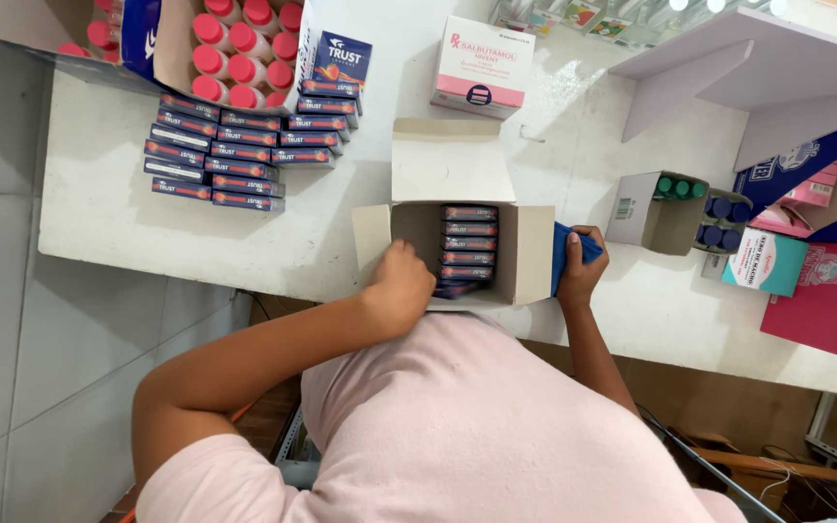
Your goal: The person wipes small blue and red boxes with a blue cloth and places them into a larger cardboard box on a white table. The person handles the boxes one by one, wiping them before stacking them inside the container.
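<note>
White desk [108, 208] carries rows of flat dark-blue cartons with red stripes [230, 155] at left, below an open box of red-capped bottles [239, 44]; left hand [401, 283] curled inside the open white cardboard box [452, 174] at centre, touching the stack of dark-blue flat cartons [467, 247] packed in it, grip itself hidden; right hand [581, 271] closed on a blue flat carton [570, 250] just beside the box's right flap; pink-and-white medicine box [481, 68] behind; small open box of green and blue-capped vials [675, 208] at right.
</note>
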